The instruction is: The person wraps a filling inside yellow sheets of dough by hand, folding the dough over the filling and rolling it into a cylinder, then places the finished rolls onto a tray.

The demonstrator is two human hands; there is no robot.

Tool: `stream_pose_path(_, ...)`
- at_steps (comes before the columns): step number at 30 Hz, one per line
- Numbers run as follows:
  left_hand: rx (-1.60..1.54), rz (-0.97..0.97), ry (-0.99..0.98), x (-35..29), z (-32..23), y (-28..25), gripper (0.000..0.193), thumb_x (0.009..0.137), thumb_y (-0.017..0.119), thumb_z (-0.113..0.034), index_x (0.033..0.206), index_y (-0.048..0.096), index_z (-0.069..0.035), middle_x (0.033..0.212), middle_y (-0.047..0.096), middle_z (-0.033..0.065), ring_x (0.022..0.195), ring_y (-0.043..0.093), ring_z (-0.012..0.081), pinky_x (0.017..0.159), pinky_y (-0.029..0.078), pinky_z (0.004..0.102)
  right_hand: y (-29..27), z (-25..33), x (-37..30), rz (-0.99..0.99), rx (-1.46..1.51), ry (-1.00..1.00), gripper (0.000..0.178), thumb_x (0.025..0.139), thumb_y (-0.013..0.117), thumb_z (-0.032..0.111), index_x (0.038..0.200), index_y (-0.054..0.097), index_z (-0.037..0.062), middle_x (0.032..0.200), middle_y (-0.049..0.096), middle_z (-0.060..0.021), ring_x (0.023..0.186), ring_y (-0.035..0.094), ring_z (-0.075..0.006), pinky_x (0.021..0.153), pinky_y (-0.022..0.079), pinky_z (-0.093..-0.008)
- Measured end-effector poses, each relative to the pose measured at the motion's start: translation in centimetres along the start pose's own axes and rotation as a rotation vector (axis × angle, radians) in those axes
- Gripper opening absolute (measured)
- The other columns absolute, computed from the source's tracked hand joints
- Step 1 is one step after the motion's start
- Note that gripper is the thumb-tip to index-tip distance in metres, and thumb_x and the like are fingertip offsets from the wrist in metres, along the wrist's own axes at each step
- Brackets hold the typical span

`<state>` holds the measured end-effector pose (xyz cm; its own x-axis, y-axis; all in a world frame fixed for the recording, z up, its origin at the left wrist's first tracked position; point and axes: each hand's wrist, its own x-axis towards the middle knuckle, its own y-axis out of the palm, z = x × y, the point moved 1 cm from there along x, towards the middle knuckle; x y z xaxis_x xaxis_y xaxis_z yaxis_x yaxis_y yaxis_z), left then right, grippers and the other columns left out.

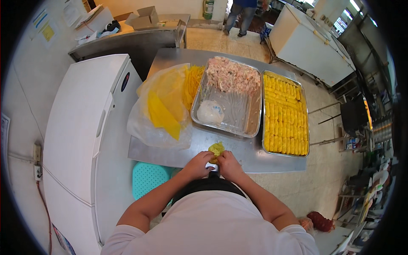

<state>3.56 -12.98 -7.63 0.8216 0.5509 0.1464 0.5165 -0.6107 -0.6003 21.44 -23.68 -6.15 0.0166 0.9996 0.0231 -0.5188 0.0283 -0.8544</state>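
Observation:
At the table's near edge, my left hand (199, 165) and my right hand (230, 165) pinch a crumpled yellow wrapper sheet (216, 148) between them. Its upper part sticks up past my fingertips; whether filling lies inside is hidden. Just ahead stands a deep metal pan (231, 111) with pinkish minced filling (233, 74) heaped at its far end. A round white bundle (211, 112) with blue marks sits in the pan's near left corner. To the right, a shallow tray (286, 154) holds rows of yellow rolls (285, 114). Flat yellow wrappers (163, 114) lie on a clear plastic bag (140, 134) at left.
The steel table (250, 157) carries all of this. A white chest appliance (80, 123) flanks it on the left, with a turquoise perforated stool (149, 179) below the edge. Further off are a white freezer (306, 42) and a person (242, 15) standing. A red net sack (319, 221) rests low right.

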Motion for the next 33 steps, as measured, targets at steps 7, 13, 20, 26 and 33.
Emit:
stream_pose_path(7, 0.152, 0.082, 0.103, 1.5, 1.2, 0.0, 0.028, 0.087, 0.075, -0.007, 0.114, 0.072, -0.002, 0.122, 0.069, 0.0184, 0.112, 0.066, 0.0379, 0.096, 0.056, 0.0455, -0.1, 0.0, 0.1, -0.05, 0.039, -0.03, 0.013, 0.091, 0.067, 0.006, 0.101, 0.069, -0.0015, 0.102, 0.065, -0.021, 0.097, 0.063, -0.0422, 0.09, 0.054, -0.0492)
stream_pose_path(13, 0.086, 0.081, 0.107, 2.2, 0.0, -1.2, 0.028, 0.083, 0.079, -0.008, 0.109, 0.073, -0.004, 0.116, 0.073, 0.014, 0.11, 0.066, 0.036, 0.096, 0.056, 0.0442, -0.1, 0.4, 0.2, -0.093, -0.125, -0.075, 0.015, 0.09, 0.068, 0.007, 0.103, 0.07, -0.0008, 0.102, 0.064, -0.0215, 0.097, 0.063, -0.0422, 0.09, 0.054, -0.0496)
stream_pose_path(20, 0.151, 0.085, 0.299, 2.1, 1.6, -0.7, 0.031, 0.084, 0.08, -0.012, 0.114, 0.074, -0.006, 0.116, 0.073, 0.011, 0.111, 0.066, 0.0345, 0.099, 0.055, 0.0459, -0.1, -0.1, 0.3, -0.137, 0.082, 0.013, 0.02, 0.088, 0.071, 0.008, 0.106, 0.071, -0.0003, 0.105, 0.065, -0.0211, 0.102, 0.063, -0.0421, 0.093, 0.053, -0.0498)
stream_pose_path(26, 0.172, -0.001, 0.223, 2.1, 1.0, -0.6, 0.03, 0.083, 0.081, -0.014, 0.112, 0.075, -0.007, 0.112, 0.071, 0.0127, 0.11, 0.066, 0.0347, 0.098, 0.054, 0.046, -0.7, -0.1, 0.4, -0.115, -0.008, -0.06, 0.019, 0.086, 0.072, 0.005, 0.104, 0.071, 0.0001, 0.108, 0.064, -0.0209, 0.104, 0.062, -0.041, 0.095, 0.052, -0.0493)
stream_pose_path(33, 0.223, -0.066, 0.256, 2.2, 0.9, -0.9, 0.03, 0.086, 0.079, -0.018, 0.114, 0.074, -0.008, 0.107, 0.071, 0.0108, 0.107, 0.066, 0.032, 0.096, 0.053, 0.0442, 0.0, -1.8, 1.2, -0.068, 0.004, -0.097, 0.014, 0.091, 0.072, 0.008, 0.103, 0.07, 0.0014, 0.108, 0.064, -0.0199, 0.105, 0.062, -0.0409, 0.095, 0.052, -0.0489)
